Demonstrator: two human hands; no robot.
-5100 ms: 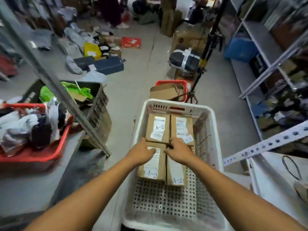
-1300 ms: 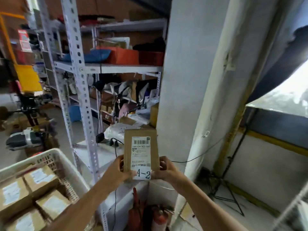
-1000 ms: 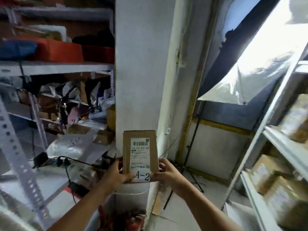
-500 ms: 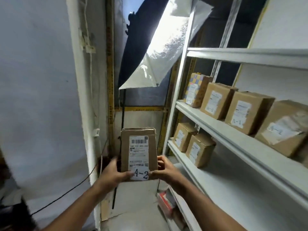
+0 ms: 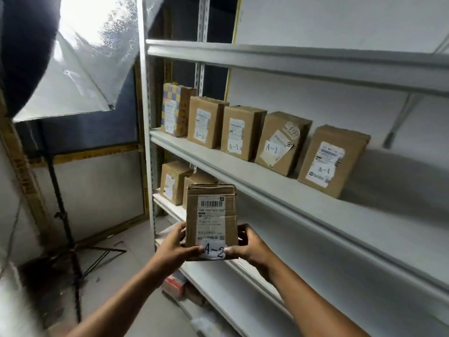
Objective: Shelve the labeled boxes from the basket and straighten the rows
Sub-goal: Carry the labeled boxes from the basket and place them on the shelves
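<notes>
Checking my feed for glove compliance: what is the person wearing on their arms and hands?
Nothing shows on either. The left hand and right hand are bare, with no gloves, rings or watch visible. Both forearms are uncovered right down to the frame's bottom edge, so no sleeve appears; anything worn higher up is out of view.

Strong light comes from a white diffuser umbrella (image 5: 92,57) up and to the left of the held box (image 5: 211,222); its upper fabric is blown out to pure white. The shelf boards (image 5: 303,188) to the right of the grip are evenly lit, and each standing carton throws a soft shadow rightward on the back wall. Below the grip the floor darkens. The print on the box reads sharply; the frame's lower corners smear, and straight uprights bow near the edges.
</notes>
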